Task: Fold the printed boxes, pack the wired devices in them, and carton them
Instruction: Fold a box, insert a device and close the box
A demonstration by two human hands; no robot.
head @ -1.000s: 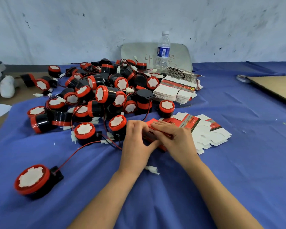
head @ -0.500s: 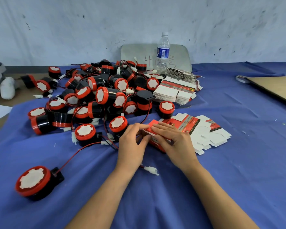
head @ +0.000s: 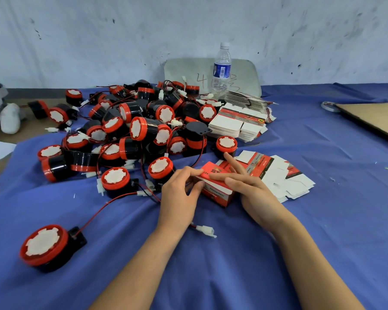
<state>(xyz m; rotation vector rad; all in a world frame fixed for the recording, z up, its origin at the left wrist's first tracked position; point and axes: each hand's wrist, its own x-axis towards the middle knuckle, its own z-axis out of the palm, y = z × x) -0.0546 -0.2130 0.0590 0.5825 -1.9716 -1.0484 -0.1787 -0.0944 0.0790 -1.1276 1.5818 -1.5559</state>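
Observation:
A small red and white printed box (head: 217, 191) stands folded on the blue cloth in front of me. My left hand (head: 177, 195) pinches its left end flap between thumb and fingers. My right hand (head: 251, 186) lies on top of the box with straight, spread fingers pressing the lid. A pile of several black and red round wired devices (head: 139, 133) lies to the left and behind. One device (head: 45, 247) sits alone at the near left, its red wire running toward the box. Flat unfolded boxes (head: 285, 177) lie fanned out just right of my hands.
Further stacks of flat boxes (head: 235, 126) sit behind the pile, next to a water bottle (head: 221, 70). A loose white connector (head: 206, 230) lies under my left wrist. A brown cardboard sheet (head: 376, 117) lies at the far right. The cloth's left edge drops to bare table.
My right fingers have straightened and spread over the box top. My left hand has shifted to the left end flap. The box shows more of its front side now.

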